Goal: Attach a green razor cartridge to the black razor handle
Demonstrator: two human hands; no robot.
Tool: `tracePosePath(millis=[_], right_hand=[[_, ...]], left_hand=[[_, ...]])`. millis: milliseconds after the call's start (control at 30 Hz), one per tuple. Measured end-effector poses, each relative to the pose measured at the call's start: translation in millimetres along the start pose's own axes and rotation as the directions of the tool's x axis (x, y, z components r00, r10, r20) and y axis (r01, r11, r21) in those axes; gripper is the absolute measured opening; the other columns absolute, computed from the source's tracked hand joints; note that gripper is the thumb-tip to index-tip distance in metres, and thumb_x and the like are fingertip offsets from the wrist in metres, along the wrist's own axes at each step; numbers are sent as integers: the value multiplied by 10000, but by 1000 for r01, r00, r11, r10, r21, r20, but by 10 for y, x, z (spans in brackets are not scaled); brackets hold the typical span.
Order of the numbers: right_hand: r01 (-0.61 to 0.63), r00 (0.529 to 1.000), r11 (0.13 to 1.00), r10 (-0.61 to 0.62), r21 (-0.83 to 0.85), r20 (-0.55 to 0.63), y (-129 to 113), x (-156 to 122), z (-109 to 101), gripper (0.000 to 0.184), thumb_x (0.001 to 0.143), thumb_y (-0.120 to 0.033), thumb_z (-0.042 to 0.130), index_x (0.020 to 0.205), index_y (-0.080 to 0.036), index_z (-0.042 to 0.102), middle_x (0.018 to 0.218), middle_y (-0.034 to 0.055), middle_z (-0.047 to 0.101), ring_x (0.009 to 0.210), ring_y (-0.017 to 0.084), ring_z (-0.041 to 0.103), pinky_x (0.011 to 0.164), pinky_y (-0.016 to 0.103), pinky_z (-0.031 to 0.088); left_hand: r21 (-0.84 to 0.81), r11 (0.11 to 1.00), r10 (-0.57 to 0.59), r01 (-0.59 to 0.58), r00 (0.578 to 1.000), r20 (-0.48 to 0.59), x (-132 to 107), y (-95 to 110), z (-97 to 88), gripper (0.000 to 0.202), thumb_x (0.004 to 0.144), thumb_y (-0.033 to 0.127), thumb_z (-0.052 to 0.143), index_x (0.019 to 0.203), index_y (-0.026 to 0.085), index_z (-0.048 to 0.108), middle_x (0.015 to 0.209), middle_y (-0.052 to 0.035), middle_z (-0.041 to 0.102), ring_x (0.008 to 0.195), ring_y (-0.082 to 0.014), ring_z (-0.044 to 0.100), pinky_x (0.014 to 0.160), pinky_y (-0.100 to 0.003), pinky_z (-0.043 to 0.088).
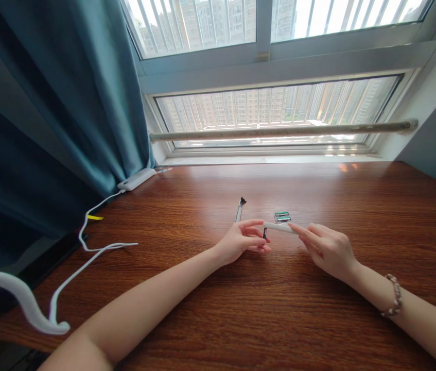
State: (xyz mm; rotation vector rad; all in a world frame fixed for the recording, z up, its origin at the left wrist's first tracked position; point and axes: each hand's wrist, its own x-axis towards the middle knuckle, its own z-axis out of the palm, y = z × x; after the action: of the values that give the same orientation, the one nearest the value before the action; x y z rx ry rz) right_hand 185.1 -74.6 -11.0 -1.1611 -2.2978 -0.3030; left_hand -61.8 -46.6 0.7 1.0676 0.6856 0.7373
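White razor (280, 226) level, crosswise, head (265, 233) leftward; left hand (243, 239) pinching head, right hand (329, 252) gripping handle (285, 228).

No text, brand, number or sign I can read from here. Pack (282, 217): too small for me to make out print. White block (137, 179), left of and beyond pack: same. White handle (278, 226), just nearer than pack: same.
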Motion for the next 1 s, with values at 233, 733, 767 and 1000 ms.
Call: tracePosePath(millis=[233, 733, 767, 1000], right_hand=[[14, 1000, 999, -14, 33, -19, 17, -12, 1, 432, 846, -202, 442, 1265, -302, 406, 704, -6, 539, 620, 103, 461, 586, 208, 322], [75, 997, 992, -75, 97, 1, -7, -5, -28, 428, 850, -193, 408, 1275, -245, 402, 696, 9, 530, 609, 102, 464, 572, 203, 340], [53, 999, 995, -54, 82, 3, -7, -6, -25, 420, 853, -196, 402, 1271, -240, 410, 675, 7, 521, 593, 101, 459, 561, 202, 335], [29, 999, 992, -31, 120, 17, -21, -11, -30, 422, 859, -186, 390, 1278, -236, 399, 661, 2, 507, 572, 96, 446, 551, 202, 325]], left_hand=[[2, 1000, 28, -28, 1000, 3, -8, 8, 22, 528, 631, 145, 685, 1122, 177, 493, 835, -76, 631, 732, -189, 635, 739, -343, 477], [100, 993, 63, -59, 997, -44, -49, 10, 71, 324, 638, 262, 684, 890, 74, 603, 838, -132, 646, 665, -205, 635, 672, -359, 504], [96, 993, 66, -62, 997, -48, -47, 9, 73, 319, 630, 259, 689, 875, 72, 606, 848, -134, 645, 668, -206, 634, 683, -369, 503], [73, 992, 104, -99, 992, -69, -19, -29, 45, 299, 609, 197, 704, 865, 78, 607, 858, -124, 652, 724, -212, 633, 750, -384, 482]])
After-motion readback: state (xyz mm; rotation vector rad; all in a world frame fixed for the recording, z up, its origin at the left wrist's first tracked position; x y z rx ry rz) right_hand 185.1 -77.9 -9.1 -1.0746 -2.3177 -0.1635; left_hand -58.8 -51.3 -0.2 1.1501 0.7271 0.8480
